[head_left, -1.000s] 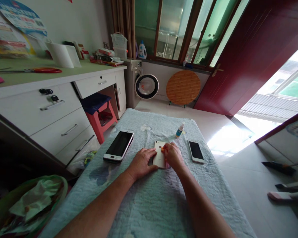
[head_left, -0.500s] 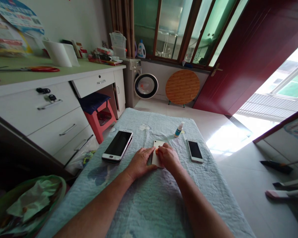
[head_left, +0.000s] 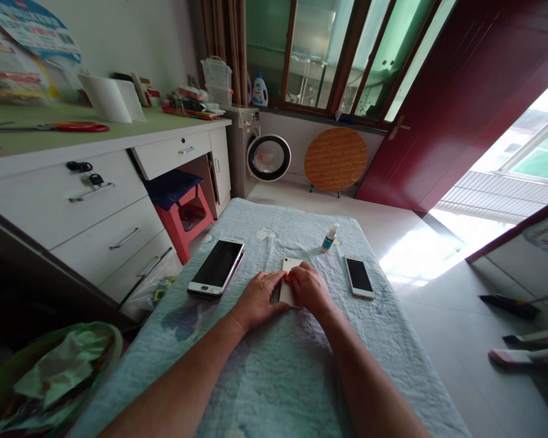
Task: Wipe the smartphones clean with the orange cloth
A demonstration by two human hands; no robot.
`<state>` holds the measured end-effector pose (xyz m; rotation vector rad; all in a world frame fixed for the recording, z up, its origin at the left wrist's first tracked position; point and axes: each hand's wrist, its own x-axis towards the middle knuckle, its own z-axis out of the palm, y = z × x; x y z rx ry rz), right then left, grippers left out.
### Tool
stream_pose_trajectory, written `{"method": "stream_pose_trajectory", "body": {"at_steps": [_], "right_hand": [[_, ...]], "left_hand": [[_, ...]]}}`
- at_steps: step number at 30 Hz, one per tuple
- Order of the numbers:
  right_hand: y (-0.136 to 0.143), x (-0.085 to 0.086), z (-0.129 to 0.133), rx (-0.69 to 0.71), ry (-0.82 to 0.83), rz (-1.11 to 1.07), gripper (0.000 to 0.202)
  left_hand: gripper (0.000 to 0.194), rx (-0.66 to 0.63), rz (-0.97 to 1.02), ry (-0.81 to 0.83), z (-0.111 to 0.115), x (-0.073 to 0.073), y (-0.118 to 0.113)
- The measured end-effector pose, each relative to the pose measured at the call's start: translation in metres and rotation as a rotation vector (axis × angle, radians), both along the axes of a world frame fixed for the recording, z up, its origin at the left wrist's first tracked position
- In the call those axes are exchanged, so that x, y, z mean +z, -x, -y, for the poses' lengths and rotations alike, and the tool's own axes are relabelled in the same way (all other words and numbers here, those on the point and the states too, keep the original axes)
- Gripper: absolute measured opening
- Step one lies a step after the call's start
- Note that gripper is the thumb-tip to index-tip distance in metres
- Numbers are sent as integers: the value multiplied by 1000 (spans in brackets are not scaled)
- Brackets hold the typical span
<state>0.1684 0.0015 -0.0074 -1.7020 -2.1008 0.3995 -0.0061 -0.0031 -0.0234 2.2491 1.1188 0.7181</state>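
A smartphone [head_left: 290, 297] lies face down on the cloth-covered table, its pale back and camera corner showing. My left hand [head_left: 261, 298] steadies it from the left, with fingertips and thumb at its edge. Over the phone's right side, my right hand [head_left: 308, 285] is closed in a pinch on a small orange thing [head_left: 288, 277], pressed against the back; the fingers hide most of it. A small spray bottle [head_left: 329, 238] stands upright beyond my right hand. To the right a white smartphone [head_left: 359, 277] lies screen up. At left rests a larger white smartphone [head_left: 217, 266], stacked on something dark.
The quilted light-blue cloth [head_left: 274, 377] covers the table. Left of it are a white drawer cabinet [head_left: 105, 228], a red stool [head_left: 182, 213] and a green bin [head_left: 112, 344] with waste. Behind stand a washing machine [head_left: 243, 152] with its door ajar and a round wooden tabletop [head_left: 336, 159].
My right hand has shifted very slightly on the phone's back, still pinching the orange thing. My left hand and the other objects stay in place.
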Motion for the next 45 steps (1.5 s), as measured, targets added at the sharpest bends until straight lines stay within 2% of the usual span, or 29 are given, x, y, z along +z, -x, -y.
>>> {"method": "stream_pose_trajectory", "body": {"at_steps": [10, 16, 30, 39, 45], "right_hand": [[-16, -12, -16, -228, -51, 4, 18], [-22, -16, -16, -280, -53, -16, 18], [-16, -16, -15, -198, -62, -31, 18], [-8, -6, -8, -46, -33, -61, 20], [-3, -4, -5, -45, -32, -8, 21]], "left_hand": [[68, 13, -60, 3, -1, 0, 0], [63, 15, -98, -1, -1, 0, 0], [63, 12, -100, -20, -2, -3, 0], [64, -5, -48, -7, 0, 1, 0], [65, -16, -29, -8, 0, 2, 0]]}}
